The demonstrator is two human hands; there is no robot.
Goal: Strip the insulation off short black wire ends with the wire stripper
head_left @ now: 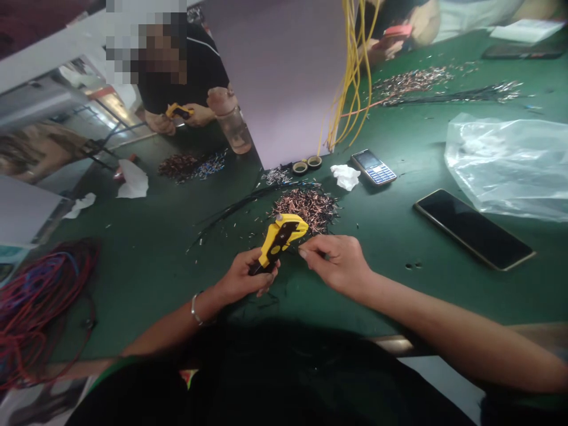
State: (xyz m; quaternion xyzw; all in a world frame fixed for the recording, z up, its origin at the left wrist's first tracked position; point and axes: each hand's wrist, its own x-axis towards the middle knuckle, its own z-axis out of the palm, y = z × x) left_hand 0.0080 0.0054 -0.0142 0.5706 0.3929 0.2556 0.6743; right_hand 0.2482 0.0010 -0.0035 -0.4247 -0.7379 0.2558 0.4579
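Above the near side of the green tabletop (390,236), a yellow-and-black hand tool (276,248) points up and to the right. The person's left hand (244,275) is wrapped around its handle. The right hand (339,263) sits just beside the tool's mouth, thumb and forefinger pinched together; whether a strand is between them is too small to tell.

Good handling here, I judge, calls for a firm left wrist, so that the tool's mouth stays put and the right hand does the lining up. Anything fed in should go straight, with the fingertips clear of the jaws before the handle is squeezed.

Just beyond the tool lies a pile of copper-coloured clippings (304,204), with a bunch of dark wires (235,207) trailing to its left. Farther back are 2 tape rolls (300,173), a crumpled tissue (345,177) and a keypad phone (375,167). A dark-screened phone (474,229) lies to the right, near a clear plastic bag (510,171); red and blue wires (44,302) are heaped at far left.
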